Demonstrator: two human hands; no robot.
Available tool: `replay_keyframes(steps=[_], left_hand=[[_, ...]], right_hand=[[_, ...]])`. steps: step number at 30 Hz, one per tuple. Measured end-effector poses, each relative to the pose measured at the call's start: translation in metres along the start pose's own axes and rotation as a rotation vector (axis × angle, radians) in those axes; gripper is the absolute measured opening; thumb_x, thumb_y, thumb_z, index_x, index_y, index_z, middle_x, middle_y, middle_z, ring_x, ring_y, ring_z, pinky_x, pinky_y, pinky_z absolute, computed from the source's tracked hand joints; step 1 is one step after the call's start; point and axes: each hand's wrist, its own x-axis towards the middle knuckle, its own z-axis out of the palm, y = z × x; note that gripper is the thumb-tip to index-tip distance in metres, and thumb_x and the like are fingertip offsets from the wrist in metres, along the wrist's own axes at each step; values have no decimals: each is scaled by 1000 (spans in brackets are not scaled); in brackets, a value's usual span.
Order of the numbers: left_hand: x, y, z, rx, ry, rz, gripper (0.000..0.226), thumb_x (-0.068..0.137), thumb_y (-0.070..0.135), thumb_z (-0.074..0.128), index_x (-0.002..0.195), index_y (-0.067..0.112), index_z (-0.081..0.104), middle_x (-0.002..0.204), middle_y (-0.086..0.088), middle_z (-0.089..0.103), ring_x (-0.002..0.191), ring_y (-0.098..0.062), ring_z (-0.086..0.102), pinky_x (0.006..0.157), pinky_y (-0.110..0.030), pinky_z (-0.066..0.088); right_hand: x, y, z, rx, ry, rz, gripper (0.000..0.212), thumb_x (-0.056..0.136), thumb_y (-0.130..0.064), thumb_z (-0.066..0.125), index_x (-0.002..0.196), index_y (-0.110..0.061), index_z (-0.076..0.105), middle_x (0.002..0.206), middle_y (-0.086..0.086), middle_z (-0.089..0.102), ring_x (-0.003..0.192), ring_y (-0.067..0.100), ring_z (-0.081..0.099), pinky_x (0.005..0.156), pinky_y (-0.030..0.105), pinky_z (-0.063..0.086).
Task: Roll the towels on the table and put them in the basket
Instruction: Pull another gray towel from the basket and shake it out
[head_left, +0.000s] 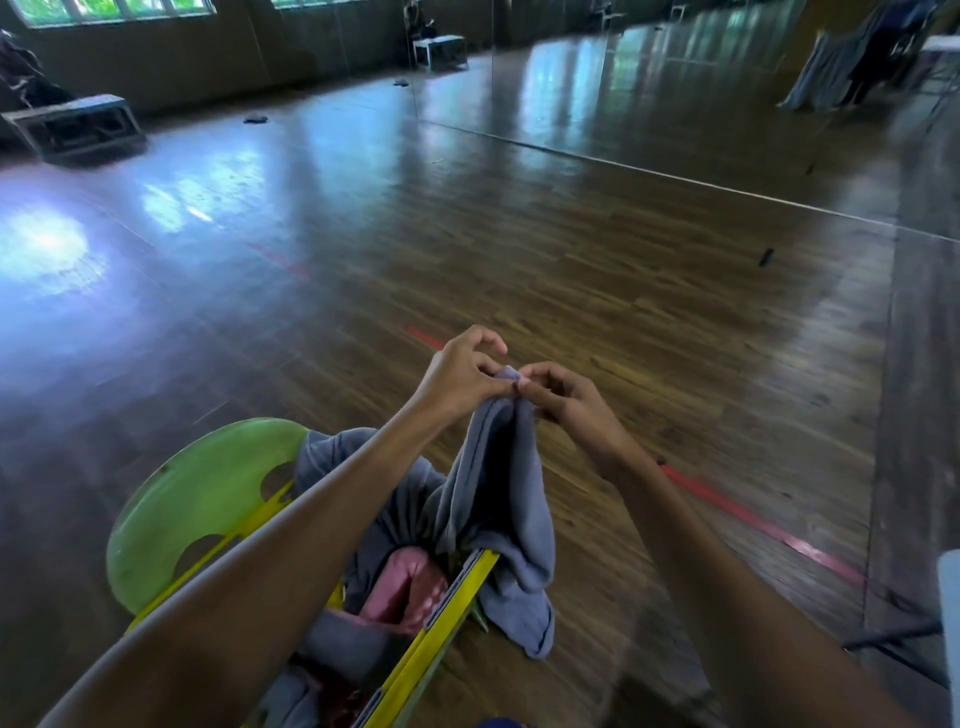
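A grey towel (498, 499) hangs in the air above a yellow-rimmed basket (441, 623). My left hand (457, 374) and my right hand (566, 400) pinch its top edge close together, thumbs against forefingers. The towel's lower end drapes over the basket's right rim and onto the wooden floor. Inside the basket lie a pink towel (405, 582) and more grey towels (343, 649), partly hidden by my left forearm. No table shows in this view.
A green plastic lid or stool (197, 499) with round holes sits left of the basket. Red tape lines (753, 525) cross the wooden floor. Low benches (72, 124) stand far left and at the back; a small dark object (765, 256) lies on the floor to the right.
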Motion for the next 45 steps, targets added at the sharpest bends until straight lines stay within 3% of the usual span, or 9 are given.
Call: replay_keyframes(steps=[4, 9, 15, 22, 27, 32, 36, 41, 45], left_hand=[[-1, -3, 6, 11, -36, -66, 44, 63, 21, 88, 91, 22, 54, 69, 4, 71, 65, 0, 64, 66, -18, 48], [-24, -32, 19, -193, -170, -103, 4, 87, 8, 67, 91, 9, 68, 80, -1, 68, 74, -5, 61, 72, -20, 48], [-30, -49, 26, -173, -48, -117, 18, 94, 7, 57, 82, 13, 68, 73, -1, 62, 69, -1, 54, 72, -22, 45], [-3, -19, 18, -41, -8, -27, 17, 89, 22, 65, 74, 28, 71, 76, 9, 70, 76, -1, 63, 75, -22, 50], [-1, -3, 20, -93, -41, -62, 17, 90, 18, 63, 80, 27, 73, 87, 13, 73, 90, 4, 66, 78, -10, 48], [0, -14, 27, -76, -69, -119, 17, 91, 20, 60, 76, 18, 70, 76, 8, 66, 74, -4, 58, 75, -28, 48], [-18, -33, 32, -78, -33, -118, 20, 92, 27, 56, 81, 13, 66, 74, 2, 63, 72, -8, 54, 77, -42, 49], [-28, -46, 36, 118, 114, -72, 23, 96, 20, 51, 77, 21, 64, 86, 12, 57, 89, -4, 51, 88, -29, 36], [-22, -27, 27, 56, 216, -57, 19, 95, 19, 50, 82, 18, 64, 85, 6, 64, 80, -2, 56, 69, -10, 38]], right_hand=[[2, 1, -3, -26, 20, -3, 13, 94, -13, 59, 96, -2, 65, 87, 10, 63, 84, 21, 56, 79, 38, 45], [5, 2, -10, -99, 216, 13, 17, 100, -24, 49, 88, -16, 59, 84, -2, 56, 80, 14, 52, 82, 43, 48], [8, 7, -19, -168, 346, 67, 16, 98, -25, 47, 88, -17, 58, 83, -2, 57, 76, 12, 52, 76, 39, 47], [3, -2, -1, -318, 46, -3, 28, 100, -29, 48, 97, -10, 67, 98, 9, 68, 94, 22, 64, 86, 37, 49], [2, 4, 4, -358, 53, -73, 35, 100, -26, 46, 87, 1, 62, 82, 25, 64, 74, 38, 60, 72, 53, 49], [0, 7, -2, -386, 267, -55, 21, 99, -23, 48, 89, -18, 65, 79, -8, 64, 72, 5, 57, 66, 25, 44], [5, 1, -17, -354, 419, -66, 19, 100, -26, 47, 90, -23, 64, 86, -13, 65, 80, -4, 57, 68, 12, 40], [9, 6, -21, -166, 496, -30, 21, 100, -26, 48, 91, -19, 65, 88, -8, 65, 82, 4, 57, 76, 22, 43], [15, 5, -20, -13, 488, -12, 24, 98, -13, 49, 89, -24, 68, 91, -5, 69, 86, 10, 62, 76, 27, 48]])
